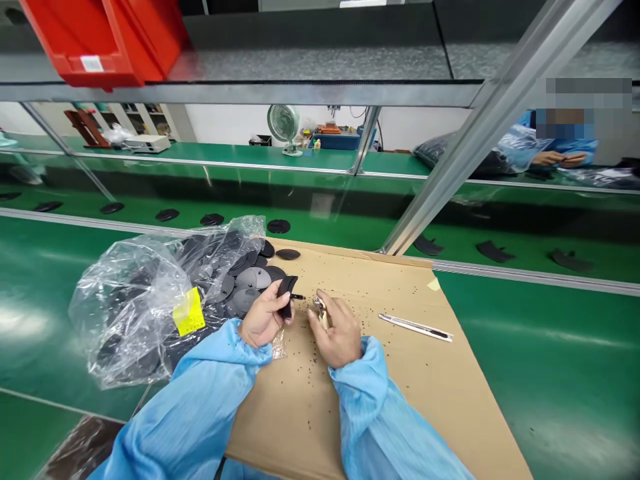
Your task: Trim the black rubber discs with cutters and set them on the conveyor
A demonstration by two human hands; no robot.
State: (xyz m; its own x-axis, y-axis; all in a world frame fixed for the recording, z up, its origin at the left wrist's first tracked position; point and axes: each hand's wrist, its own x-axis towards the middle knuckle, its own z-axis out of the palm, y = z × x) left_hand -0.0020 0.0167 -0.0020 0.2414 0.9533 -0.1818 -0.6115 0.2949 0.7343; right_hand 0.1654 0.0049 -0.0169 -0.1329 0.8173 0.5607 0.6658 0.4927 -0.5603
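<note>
My left hand [263, 321] is closed on a curved black plastic part [285, 293]. A thin stem on that part points toward my right hand [343, 335]. My right hand wraps around small nippers [320, 308] with a shiny metal head and a pale handle; most of the tool is hidden by the fingers. A small gap separates the stem from the metal head. Both hands are just above a brown cardboard sheet [400, 400] sprinkled with tiny black scraps. Left of my left hand, several black discs [254, 277] spill from a clear plastic bag [135, 280].
A utility knife [416, 327] lies on the cardboard at right. Behind, black parts [279, 226] are spaced along a green conveyor belt [320, 207]. A slanted metal post [440, 173] rises at right, a red bin [115, 47] sits overhead, and a co-worker [560, 150] is at far right.
</note>
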